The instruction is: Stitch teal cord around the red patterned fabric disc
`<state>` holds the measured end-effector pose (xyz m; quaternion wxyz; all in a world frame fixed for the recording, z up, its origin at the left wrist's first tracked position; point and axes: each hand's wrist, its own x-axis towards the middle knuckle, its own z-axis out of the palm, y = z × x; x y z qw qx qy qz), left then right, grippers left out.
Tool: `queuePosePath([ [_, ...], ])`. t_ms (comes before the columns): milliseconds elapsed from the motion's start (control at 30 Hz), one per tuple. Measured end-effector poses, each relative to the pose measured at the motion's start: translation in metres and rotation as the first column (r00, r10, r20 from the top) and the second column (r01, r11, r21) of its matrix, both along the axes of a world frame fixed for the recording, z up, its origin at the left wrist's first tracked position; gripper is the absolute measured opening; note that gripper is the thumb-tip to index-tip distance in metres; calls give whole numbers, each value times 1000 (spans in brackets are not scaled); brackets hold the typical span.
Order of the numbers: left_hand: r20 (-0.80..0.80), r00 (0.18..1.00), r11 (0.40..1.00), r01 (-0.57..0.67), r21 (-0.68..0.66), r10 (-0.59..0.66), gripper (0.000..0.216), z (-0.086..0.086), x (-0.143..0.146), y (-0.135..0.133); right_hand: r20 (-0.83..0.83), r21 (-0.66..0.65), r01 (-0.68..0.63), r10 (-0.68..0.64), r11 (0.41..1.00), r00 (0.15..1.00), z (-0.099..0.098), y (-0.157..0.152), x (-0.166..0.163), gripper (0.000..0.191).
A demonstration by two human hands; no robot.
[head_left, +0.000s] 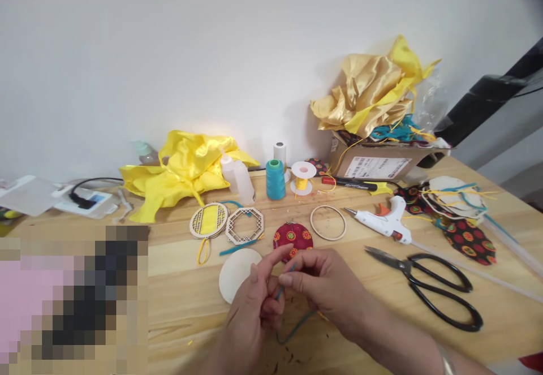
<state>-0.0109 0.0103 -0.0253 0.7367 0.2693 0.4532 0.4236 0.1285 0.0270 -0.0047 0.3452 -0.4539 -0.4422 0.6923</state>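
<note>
Your left hand [253, 307] and right hand [324, 284] pinch a thin teal cord [299, 324], probably limp and light, beside the round red patterned fabric disc [293, 236]; hold near its end.

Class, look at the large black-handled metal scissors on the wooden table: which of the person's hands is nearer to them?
Right. The right hand, pinching a thin teal cord, lies left of the scissors; the left hand, also on the cord, is farther left.

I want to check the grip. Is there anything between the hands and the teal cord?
Nothing visible. The left hand and the right hand both pinch the teal cord directly. The red fabric disc lies on the table just behind them, not between.
</note>
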Motion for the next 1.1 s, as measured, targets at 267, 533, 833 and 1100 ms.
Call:
queuePosePath([
  [267,-213,968,980,160,116,-133,39,-4,0,-1,390,431,-29,-157,902,907,-3,1,15,13],
  [533,-482,865,920,292,262,-137,22,7,0,-2,521,494,-170,-134,852,843,-5,1,20,16],
  [833,-364,931,963,84,256,16,22,0,-2,-2,657,604,-229,-313,764,686,6,27,34,18],
  [1100,-69,984,982,-158,100,165,20,-1,-2,4,876,472,-712,-188,520,444,-5,40,32,14],
])
